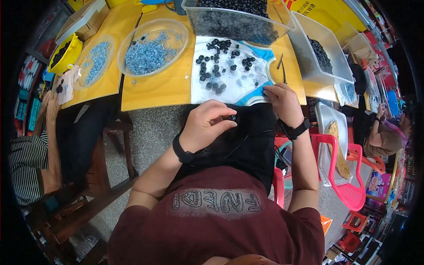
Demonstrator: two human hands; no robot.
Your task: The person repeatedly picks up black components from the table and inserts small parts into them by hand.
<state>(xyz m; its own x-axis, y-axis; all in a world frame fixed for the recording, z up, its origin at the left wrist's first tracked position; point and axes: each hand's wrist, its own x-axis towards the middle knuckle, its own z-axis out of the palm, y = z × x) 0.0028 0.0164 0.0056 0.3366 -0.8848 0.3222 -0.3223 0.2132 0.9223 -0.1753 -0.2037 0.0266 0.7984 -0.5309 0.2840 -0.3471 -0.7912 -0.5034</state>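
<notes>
Head view: handwork with small parts, seemingly in mid-course. A single small black part (232,118) sits at the left hand (212,118), pinched between thumb and fingertips at the centre of the frame, below the near edge of the bench (152,97); whether anything is joined to it is too small to tell. Loose black parts (216,69) lie scattered over a white cloth with blue trim (198,95), upper centre, with clear bits (240,82) among them; which of these are finished and which await handling cannot be told. Much appears to be left, judging by the supply: a clear bin (193,27) at the top centre is heaped with black pieces, a second clear bin (329,78) at the upper right holds more, and a round clear tray (182,37) at the upper left carries a broad pile of bluish transparent pieces (150,55). The held part lies above and to the right of the left palm, apart from the cloth. The right hand (282,99), right of centre, has its fingers drawn together at the cloth's lower right edge, just below a slender dark tool (283,73); whether it grips anything cannot be told.
</notes>
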